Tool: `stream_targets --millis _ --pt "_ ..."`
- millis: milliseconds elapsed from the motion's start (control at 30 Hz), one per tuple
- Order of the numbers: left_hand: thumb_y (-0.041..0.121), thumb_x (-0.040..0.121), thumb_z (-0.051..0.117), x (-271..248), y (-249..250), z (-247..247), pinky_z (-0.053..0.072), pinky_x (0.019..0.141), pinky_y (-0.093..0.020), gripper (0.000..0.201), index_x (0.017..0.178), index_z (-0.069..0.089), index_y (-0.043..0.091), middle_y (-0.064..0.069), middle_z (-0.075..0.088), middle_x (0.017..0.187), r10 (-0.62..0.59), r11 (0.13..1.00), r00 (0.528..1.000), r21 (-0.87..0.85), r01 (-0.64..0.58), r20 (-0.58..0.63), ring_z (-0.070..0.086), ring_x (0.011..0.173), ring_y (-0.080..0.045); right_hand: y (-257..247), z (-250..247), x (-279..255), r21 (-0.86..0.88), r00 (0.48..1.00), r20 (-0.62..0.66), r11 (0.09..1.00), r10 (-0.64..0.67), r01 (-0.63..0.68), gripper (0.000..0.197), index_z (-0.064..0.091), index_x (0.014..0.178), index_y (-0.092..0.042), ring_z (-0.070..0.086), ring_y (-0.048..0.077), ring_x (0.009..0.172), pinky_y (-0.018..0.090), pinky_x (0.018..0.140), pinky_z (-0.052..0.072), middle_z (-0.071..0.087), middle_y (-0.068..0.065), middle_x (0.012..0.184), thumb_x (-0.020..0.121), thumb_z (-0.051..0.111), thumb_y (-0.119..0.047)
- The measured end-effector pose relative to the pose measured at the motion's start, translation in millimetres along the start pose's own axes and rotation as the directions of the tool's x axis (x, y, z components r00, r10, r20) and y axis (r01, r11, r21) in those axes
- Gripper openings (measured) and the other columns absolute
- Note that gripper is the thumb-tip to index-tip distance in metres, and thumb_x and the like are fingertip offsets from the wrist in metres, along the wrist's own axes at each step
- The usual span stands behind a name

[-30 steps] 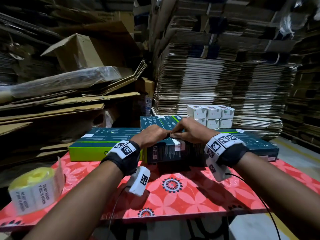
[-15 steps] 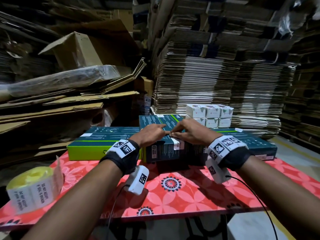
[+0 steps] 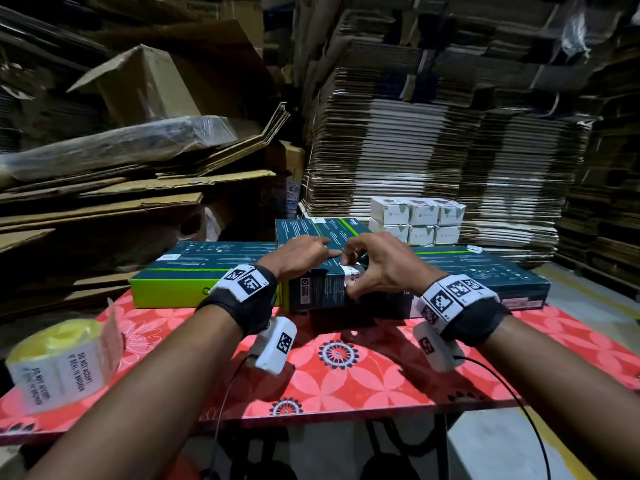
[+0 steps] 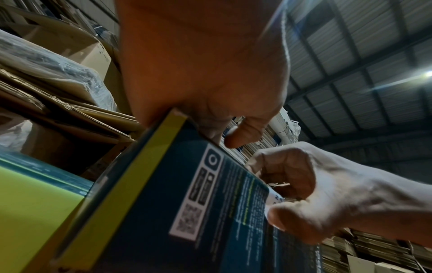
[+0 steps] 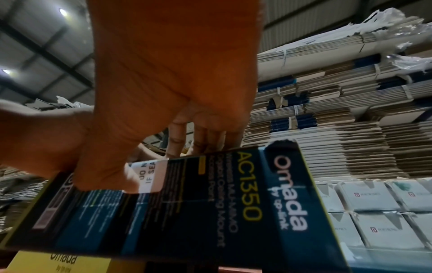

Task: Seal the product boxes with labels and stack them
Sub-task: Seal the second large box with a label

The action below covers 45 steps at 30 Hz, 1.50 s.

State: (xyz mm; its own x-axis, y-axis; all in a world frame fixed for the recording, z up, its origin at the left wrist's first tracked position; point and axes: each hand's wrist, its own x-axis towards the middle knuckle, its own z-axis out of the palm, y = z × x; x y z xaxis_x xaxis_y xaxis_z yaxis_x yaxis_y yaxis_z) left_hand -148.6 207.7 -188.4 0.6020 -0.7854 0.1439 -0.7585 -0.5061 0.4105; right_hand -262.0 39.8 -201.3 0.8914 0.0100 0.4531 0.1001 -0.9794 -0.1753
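Note:
A dark teal product box (image 3: 311, 292) stands on the red floral table (image 3: 346, 382) in the head view. A white seal label (image 3: 351, 271) folds over its top front edge. My right hand (image 3: 375, 265) pinches that edge, thumb on the label (image 5: 149, 173) on the front face (image 5: 210, 203), fingers on top. My left hand (image 3: 304, 251) lies on the box top with fingers straight, index tip beside the label. In the left wrist view the left thumb (image 4: 243, 134) hangs off the box (image 4: 210, 212).
A yellow-cored roll of seal labels (image 3: 59, 362) sits at the table's near left corner. Flat teal boxes lie left (image 3: 180, 271), right (image 3: 485, 271) and behind (image 3: 311, 226). Small white boxes (image 3: 415, 220) are stacked at the back. Piles of flattened cardboard (image 3: 415, 140) surround the table.
My right thumb has slid down from the top edge onto the front face, pressing the label there. The left fingers have straightened along the box top.

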Motion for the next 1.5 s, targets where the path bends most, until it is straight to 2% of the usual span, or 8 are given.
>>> stream_targets --millis 233,333,600,767,933,1200,1367,1500 --pt "0.054 0.09 0.025 -9.6 4.8 -3.5 0.03 0.115 -0.048 0.076 0.139 0.057 0.004 -0.021 0.041 0.153 0.053 0.996 0.997 0.067 -0.057 0.052 0.039 0.141 -0.032 -7.5 9.7 -2.4 -0.049 0.999 -0.043 0.999 0.006 -0.008 0.053 0.053 0.088 -0.029 0.051 0.017 0.08 0.033 0.066 0.032 0.056 -0.01 0.085 0.054 0.085 -0.053" --pt "0.038 0.104 0.025 -10.5 5.5 -0.2 0.034 0.111 -0.051 0.057 0.138 0.057 0.005 -0.026 0.046 0.146 -0.035 0.996 0.999 -0.083 0.036 0.018 0.044 0.134 -0.037 -9.6 4.1 0.1 -0.001 0.999 0.02 0.999 0.049 -0.049 0.059 0.057 0.089 -0.028 0.057 0.015 0.082 0.034 0.067 0.043 0.062 -0.01 0.087 0.052 0.089 -0.061" --pt "0.064 0.074 0.051 0.1 -11.9 3.1 0.043 0.11 -0.043 0.075 0.141 0.055 0.03 0.005 0.067 0.123 0.037 0.977 0.999 -0.208 -0.041 -0.024 0.06 0.12 -0.018 19.4 -16.0 -3.8 0.181 0.999 0.049 0.983 0.021 -0.029 0.036 0.08 0.094 -0.035 0.067 -0.004 0.093 0.033 0.091 0.055 0.075 -0.021 0.094 0.068 0.086 -0.06" --pt "0.078 0.073 0.045 -5.1 -7.3 6.8 0.014 0.12 -0.06 0.07 0.138 0.052 0.052 0.012 0.055 0.146 0.056 0.998 0.998 0.019 -0.056 0.01 0.037 0.143 -0.027 29.0 -16.5 -6.7 0.167 0.998 0.043 0.984 0.047 -0.054 0.054 0.079 0.099 -0.044 0.066 -0.006 0.096 0.033 0.092 0.056 0.075 -0.022 0.1 0.056 0.08 -0.077" --pt "0.09 0.069 0.055 -10.2 -2.9 13.4 0.029 0.114 -0.058 0.08 0.139 0.05 0.051 -0.001 0.058 0.144 0.045 0.984 0.997 0.174 -0.034 -0.058 0.039 0.14 -0.035 33.4 -18.3 -3.3 0.049 0.99 0.125 0.996 0.065 -0.071 0.066 0.075 0.115 -0.036 0.063 0.006 0.107 0.036 0.096 0.054 0.07 -0.013 0.119 0.058 0.08 -0.071" --pt "0.072 0.074 0.07 -11.5 4.0 17.3 0.033 0.109 -0.048 0.078 0.143 0.05 0.042 -0.006 0.06 0.139 0.023 0.981 0.992 0.193 0.001 -0.121 0.042 0.132 -0.03 32.4 -9.2 -7.0 0.149 0.993 0.027 0.982 0.112 -0.115 0.068 0.079 0.104 -0.031 0.067 -0.001 0.098 0.026 0.088 0.056 0.075 -0.016 0.104 0.048 0.09 -0.067" --pt "0.053 0.078 0.075 -9.8 3.2 14.7 0.034 0.101 -0.043 0.075 0.147 0.045 0.045 -0.006 0.061 0.135 0.042 0.98 0.995 0.197 -0.024 -0.087 0.041 0.125 -0.03 33.8 -14.2 -7.8 0.133 0.989 0.098 0.984 0.109 -0.121 0.057 0.076 0.115 -0.027 0.066 0.002 0.104 0.025 0.098 0.053 0.074 -0.013 0.113 0.06 0.091 -0.032" --pt "0.065 0.067 0.072 -8.6 -0.7 12.9 0.036 0.11 -0.05 0.089 0.148 0.042 0.043 -0.001 0.058 0.142 0.036 0.991 0.998 0.134 -0.029 -0.05 0.045 0.13 -0.028 37.0 -16.2 -8.5 0.161 0.984 0.139 0.978 0.107 -0.13 0.057 0.074 0.117 -0.031 0.063 0.001 0.11 0.027 0.101 0.051 0.071 -0.015 0.118 0.063 0.088 -0.046"
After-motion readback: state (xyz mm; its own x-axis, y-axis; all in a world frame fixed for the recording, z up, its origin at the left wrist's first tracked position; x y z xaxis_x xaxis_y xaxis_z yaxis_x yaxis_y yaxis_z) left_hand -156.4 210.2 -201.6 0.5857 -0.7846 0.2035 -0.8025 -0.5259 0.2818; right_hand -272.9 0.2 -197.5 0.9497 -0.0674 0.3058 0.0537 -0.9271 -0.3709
